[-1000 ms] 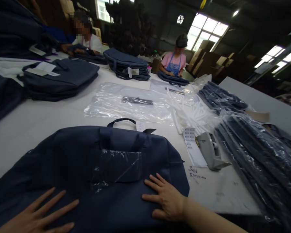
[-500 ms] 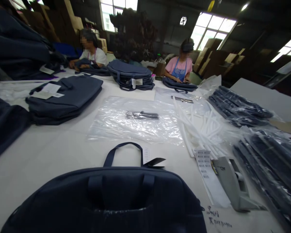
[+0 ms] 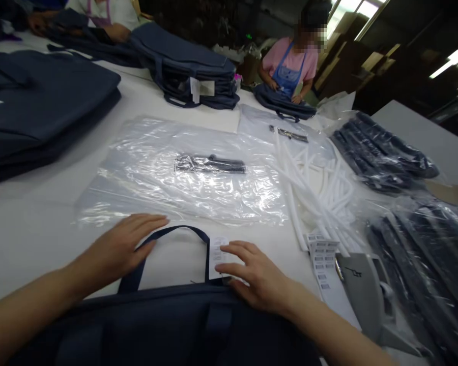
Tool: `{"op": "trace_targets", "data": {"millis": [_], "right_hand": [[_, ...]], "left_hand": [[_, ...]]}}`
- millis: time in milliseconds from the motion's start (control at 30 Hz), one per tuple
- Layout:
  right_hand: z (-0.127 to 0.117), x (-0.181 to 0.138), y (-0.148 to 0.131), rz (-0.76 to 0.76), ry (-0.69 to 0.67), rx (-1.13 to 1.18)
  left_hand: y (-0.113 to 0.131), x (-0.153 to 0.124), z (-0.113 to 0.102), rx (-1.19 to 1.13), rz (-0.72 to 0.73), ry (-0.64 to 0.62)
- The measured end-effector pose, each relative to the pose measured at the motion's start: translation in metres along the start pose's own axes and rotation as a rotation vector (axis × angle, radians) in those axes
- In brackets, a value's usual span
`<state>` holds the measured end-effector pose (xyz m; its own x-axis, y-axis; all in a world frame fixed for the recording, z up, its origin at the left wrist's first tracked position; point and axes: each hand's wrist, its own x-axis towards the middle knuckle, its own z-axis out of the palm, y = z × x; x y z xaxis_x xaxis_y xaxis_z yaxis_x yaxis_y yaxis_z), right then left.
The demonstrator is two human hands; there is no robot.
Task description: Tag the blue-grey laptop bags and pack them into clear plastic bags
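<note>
A dark navy bag [image 3: 168,330] lies flat on the white table [image 3: 41,229] right in front of me, its carry handle [image 3: 175,235] looping away from me. My left hand [image 3: 116,249] rests palm down on the left side of that handle, fingers spread. My right hand [image 3: 252,274] lies at the bag's top edge with its fingertips on a white paper tag [image 3: 217,254] hanging from the handle. Neither hand grips anything. Just beyond the handle lies a stack of clear plastic bags [image 3: 183,173] with a small black packet [image 3: 209,164] on it.
A grey tape dispenser [image 3: 370,300] and a barcode label sheet [image 3: 320,264] sit at my right, with white plastic tubes [image 3: 320,193] and bagged dark goods [image 3: 427,254] beyond. Navy bag stacks [image 3: 41,107] [image 3: 191,71] stand left and centre back. Two people work at the far side.
My view tipped down and forward. Both hands, out of view half a second ago, have come forward from the bag's body to its handle and tag.
</note>
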<state>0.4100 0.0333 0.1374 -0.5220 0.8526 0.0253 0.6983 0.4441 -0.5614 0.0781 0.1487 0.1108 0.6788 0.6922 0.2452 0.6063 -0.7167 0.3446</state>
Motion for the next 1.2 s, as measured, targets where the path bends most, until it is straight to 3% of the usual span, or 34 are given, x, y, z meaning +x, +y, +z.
{"op": "trace_targets", "data": {"millis": [67,133,200,267,367,567,667,767,833,900,1033,1200], "right_hand": [[-0.006,0.032,0.015,-0.01,-0.224,-0.014],[-0.001,0.047,0.033,0.048,-0.365,0.04],[0.007,0.051,0.051,0.178,-0.364,0.134],[0.016,0.052,0.068,0.374,-0.273,0.262],[0.029,0.053,0.087,0.575,-0.187,0.508],[0.043,0.039,0.099,0.648,-0.107,0.706],[0.027,0.027,0.092,0.573,0.004,0.594],[0.006,0.018,0.081,0.299,0.212,0.242],[-0.001,0.015,0.074,0.118,0.153,0.038],[0.0,0.014,0.07,0.056,0.061,-0.072],[0.014,0.015,0.064,0.087,0.055,-0.17],[0.033,0.01,0.064,0.239,-0.222,-0.065]], "left_hand": [[0.016,0.028,0.016,-0.069,0.058,-0.177],[0.037,0.042,0.036,-0.212,-0.024,-0.453],[0.053,0.043,0.053,-0.393,-0.172,-0.701],[0.062,0.039,0.065,-0.534,-0.3,-0.815],[0.067,0.042,0.077,-0.591,-0.403,-0.817],[0.089,0.076,0.104,-0.565,-0.473,-0.695],[0.095,0.081,0.118,-0.596,-0.473,-0.636],[0.093,0.08,0.124,-0.789,-0.594,-0.69],[0.091,0.08,0.125,-0.9,-0.651,-0.708],[0.089,0.081,0.124,-0.979,-0.69,-0.7],[0.091,0.08,0.124,-1.145,-0.852,-0.637],[0.094,0.078,0.122,-1.112,-0.927,-0.601]]}}
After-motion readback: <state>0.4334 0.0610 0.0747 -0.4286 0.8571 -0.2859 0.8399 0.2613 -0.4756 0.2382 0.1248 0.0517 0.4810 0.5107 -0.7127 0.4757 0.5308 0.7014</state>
